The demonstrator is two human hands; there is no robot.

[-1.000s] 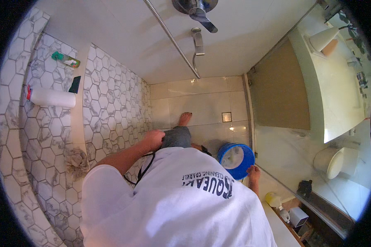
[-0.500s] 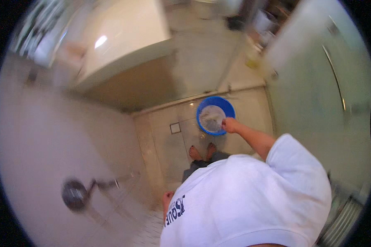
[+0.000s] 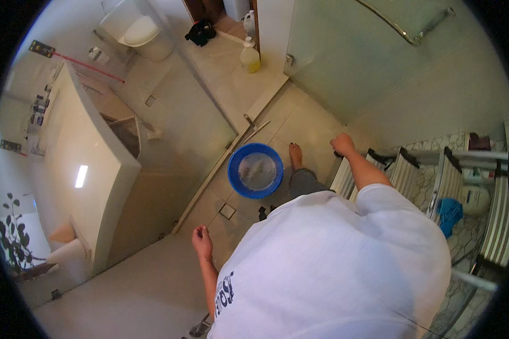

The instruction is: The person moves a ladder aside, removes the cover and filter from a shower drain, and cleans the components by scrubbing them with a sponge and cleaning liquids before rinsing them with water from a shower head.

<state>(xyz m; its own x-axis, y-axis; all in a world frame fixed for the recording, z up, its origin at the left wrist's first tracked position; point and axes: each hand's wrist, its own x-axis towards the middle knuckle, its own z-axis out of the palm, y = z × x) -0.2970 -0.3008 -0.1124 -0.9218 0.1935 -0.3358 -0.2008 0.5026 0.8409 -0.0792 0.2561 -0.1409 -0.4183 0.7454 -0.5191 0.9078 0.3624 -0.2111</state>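
Bathroom objects, counted by kind.
Hands, two: one bare left hand (image 3: 202, 242) and one bare right hand (image 3: 343, 143). Single items: one round blue plastic bucket (image 3: 257, 194), one silvery metal stepladder (image 3: 449, 179), one translucent jug of yellow liquid (image 3: 250, 59), one white toilet (image 3: 141, 31), one leafy green plant (image 3: 18, 237). Small square floor drains (image 3: 227, 211): two.

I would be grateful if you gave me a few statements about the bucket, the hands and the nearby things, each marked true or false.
1. The blue bucket stands on the tiled floor. True.
2. The left hand grips the bucket's rim. False: it is apart from the bucket.
3. The right hand is nearer the ladder than the left hand is. True.
4. The jug lies on its side. False: it stands upright.
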